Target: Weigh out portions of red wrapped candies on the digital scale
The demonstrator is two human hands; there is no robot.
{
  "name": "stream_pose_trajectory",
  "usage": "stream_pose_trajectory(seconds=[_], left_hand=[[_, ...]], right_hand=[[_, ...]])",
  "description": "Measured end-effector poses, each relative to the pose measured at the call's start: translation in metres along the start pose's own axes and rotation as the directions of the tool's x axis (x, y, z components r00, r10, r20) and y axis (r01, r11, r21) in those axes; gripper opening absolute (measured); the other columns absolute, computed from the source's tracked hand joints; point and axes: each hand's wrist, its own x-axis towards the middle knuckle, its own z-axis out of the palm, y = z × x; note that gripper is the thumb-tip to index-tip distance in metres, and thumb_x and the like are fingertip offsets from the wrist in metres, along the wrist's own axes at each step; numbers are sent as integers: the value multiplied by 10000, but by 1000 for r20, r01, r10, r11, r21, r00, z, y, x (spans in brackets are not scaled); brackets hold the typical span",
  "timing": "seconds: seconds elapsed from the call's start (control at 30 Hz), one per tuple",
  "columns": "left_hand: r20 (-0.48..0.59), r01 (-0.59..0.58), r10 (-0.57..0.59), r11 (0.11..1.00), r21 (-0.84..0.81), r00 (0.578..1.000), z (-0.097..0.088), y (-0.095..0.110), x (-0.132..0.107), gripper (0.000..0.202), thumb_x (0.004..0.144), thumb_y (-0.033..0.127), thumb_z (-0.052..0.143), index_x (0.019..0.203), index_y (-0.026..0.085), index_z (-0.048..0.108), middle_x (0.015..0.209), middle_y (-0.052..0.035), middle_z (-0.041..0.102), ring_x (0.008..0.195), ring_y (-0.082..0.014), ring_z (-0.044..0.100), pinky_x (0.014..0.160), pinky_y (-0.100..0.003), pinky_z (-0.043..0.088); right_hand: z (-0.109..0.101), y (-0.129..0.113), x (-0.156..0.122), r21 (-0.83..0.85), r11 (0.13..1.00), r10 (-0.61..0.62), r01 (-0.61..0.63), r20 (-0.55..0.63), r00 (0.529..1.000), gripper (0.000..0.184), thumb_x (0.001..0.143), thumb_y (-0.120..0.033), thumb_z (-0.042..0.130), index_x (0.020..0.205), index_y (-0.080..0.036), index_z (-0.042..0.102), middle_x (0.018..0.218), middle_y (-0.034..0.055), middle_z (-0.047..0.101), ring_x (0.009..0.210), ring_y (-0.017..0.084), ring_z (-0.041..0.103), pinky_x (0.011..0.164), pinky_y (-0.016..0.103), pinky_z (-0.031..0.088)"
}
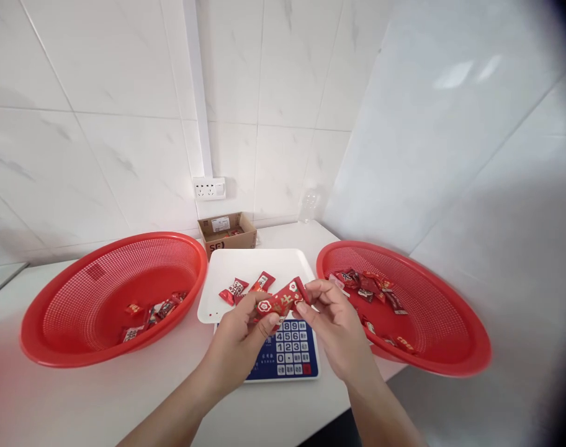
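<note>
Between my two hands is a red wrapped candy (282, 300) with white flowers and gold print, held above the front of a digital scale (292, 351). My left hand (241, 332) pinches its left end. Thumb and fingers of my right hand (332, 316) close on its right end. Behind it, on the scale's white weighing tray (218, 267), lie a red-and-white wrapped candy (236, 287) and another red candy (263, 281), the latter partly hidden by the held one. My hands cover part of the scale's keypad and display side.
A large red plastic basket (54, 298) with several wrapped candies stands at left. Another red basket (450, 310) at right also holds candies, near the table's right edge. Behind the scale are a small cardboard box (231, 241) and a clear plastic container (308, 203). A wall socket (209, 188) sits above.
</note>
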Motion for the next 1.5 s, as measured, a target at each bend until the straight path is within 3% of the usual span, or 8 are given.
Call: stream_pose_trajectory(seconds=[0.2,0.47,0.63,0.77,1.07,1.27,1.37,1.5], left_hand=[[66,60,-51,989,-133,997,-4,14,-11,220,834,398,561,873,182,579,812,-4,591,694,-117,551,664,-259,496],[168,91,-50,964,-250,985,-15,17,-21,265,831,443,572,818,180,548,749,5,562,645,-99,522,625,-239,482],[162,138,-98,956,-260,982,-10,18,-23,318,784,463,628,960,201,594,821,-3,605,722,-120,558,663,-254,519],[122,118,-90,961,-250,989,-7,19,-22,291,786,453,622,926,198,638,812,-14,624,747,-147,567,637,-263,531],[96,41,-26,986,-159,995,-7,13,-21,255,808,443,593,818,188,611,742,-2,564,673,-123,490,612,-240,445],[86,77,-69,993,-93,994,-2,1,-25,292,789,448,596,692,187,506,630,37,448,606,-106,394,554,-218,348],[84,137,-139,990,36,987,-1,-9,-30,220,796,409,585,753,198,542,660,27,518,611,-114,429,551,-216,353],[-45,67,-57,966,248,997,-8,-28,-39,201,846,378,499,959,241,593,800,-10,641,693,-147,546,603,-234,436]], right_hand=[[-1,-6,-13,-49,996,81,-71,238,968,327,803,-516,588,852,-194,618,771,17,618,652,118,533,622,249,490],[7,-12,-19,-109,986,146,-123,228,963,373,831,-529,531,681,-187,527,607,-15,491,574,115,457,542,235,429],[13,-14,-24,-241,971,46,-1,182,982,363,852,-502,501,687,-183,553,596,-16,492,546,106,429,498,217,382],[14,-15,-29,-288,955,-1,66,217,976,333,877,-469,472,726,-187,566,638,-3,531,587,117,457,538,226,401],[15,-12,-30,-244,970,71,-9,248,966,324,813,-507,561,754,-191,523,671,-13,529,613,115,470,555,219,408],[11,-1,-34,-238,970,126,-45,334,934,314,847,-497,518,825,-187,562,729,4,584,652,124,507,589,228,439],[4,10,-33,-347,938,148,-24,337,930,313,857,-483,505,818,-183,588,736,12,614,677,138,537,613,241,453],[-16,25,-18,-451,891,159,-52,204,966,281,863,-466,495,885,-198,577,805,25,659,749,179,604,672,291,490]])
